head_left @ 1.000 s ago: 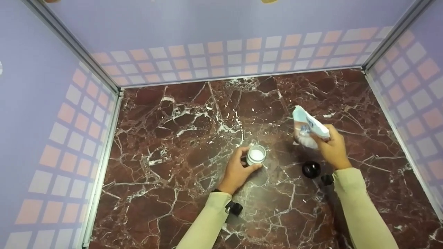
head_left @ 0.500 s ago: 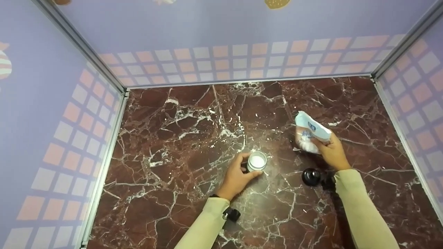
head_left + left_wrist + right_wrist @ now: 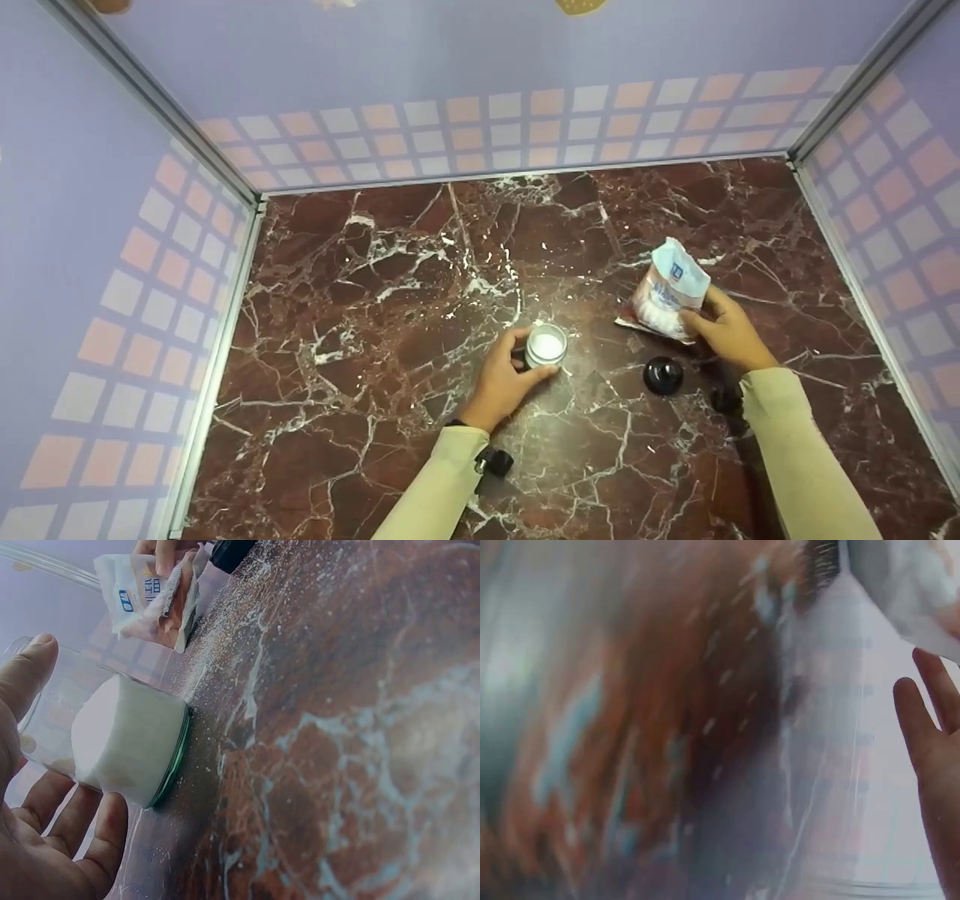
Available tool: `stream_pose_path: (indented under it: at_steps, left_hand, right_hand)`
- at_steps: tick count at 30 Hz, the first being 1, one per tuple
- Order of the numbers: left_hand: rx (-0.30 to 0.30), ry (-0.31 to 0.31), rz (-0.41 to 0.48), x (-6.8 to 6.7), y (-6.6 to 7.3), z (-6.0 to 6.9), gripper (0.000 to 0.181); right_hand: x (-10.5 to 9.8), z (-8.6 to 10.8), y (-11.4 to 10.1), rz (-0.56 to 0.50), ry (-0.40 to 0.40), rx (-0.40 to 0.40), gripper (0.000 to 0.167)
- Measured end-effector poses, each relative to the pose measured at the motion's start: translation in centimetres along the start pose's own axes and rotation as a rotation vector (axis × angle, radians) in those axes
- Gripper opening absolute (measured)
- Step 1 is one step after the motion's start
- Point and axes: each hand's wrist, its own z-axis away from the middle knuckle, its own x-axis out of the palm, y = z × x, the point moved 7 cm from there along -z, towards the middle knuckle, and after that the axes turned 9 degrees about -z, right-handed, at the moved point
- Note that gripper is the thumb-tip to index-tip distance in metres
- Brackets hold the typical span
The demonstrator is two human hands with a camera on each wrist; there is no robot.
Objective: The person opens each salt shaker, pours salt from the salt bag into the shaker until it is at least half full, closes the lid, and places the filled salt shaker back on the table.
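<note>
My left hand holds an open glass jar on the table, thumb on the near side and fingers on the far side. White powder fills much of the jar and slopes to one side in the left wrist view. At the right, my right hand grips a torn-open plastic bag with white contents and blue print, thumb on its front. The bag's lower edge is at or close to the table; contact cannot be told. Blur hides most of the bag in the right wrist view.
A round black lid lies between the jar and my right sleeve. White specks are scattered over the dark red marbled table beyond the jar. Lilac panels with pink and white squares enclose the back and both sides.
My right hand has lowered the bag and turned it from tilted to nearly upright, its printed front now facing me more. The left hand and jar stay in place; the head view shifts slightly.
</note>
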Motion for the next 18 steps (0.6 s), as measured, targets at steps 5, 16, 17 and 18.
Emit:
stream_pose_path:
  at_steps: [5,16,17,18]
  left_hand:
    - [0.027,0.009,0.012,-0.2,0.2,-0.1,0.071]
    - [0.012,0.002,0.022,0.1,0.1,0.0,0.069]
    - [0.010,0.002,0.021,0.0,0.1,0.0,0.069]
    - [0.008,0.003,0.020,0.0,0.1,0.0,0.069]
  right_hand:
    - [0.0,-0.6,-0.4,-0.144,-0.035,0.112,0.063]
    - [-1.9,-3.1,-1.2,-0.220,0.159,0.162,0.032]
    - [-1.7,-3.2,-1.3,-0.233,0.135,0.170,0.026]
    - [-1.5,-3.4,-1.4,-0.252,0.107,0.182,0.022]
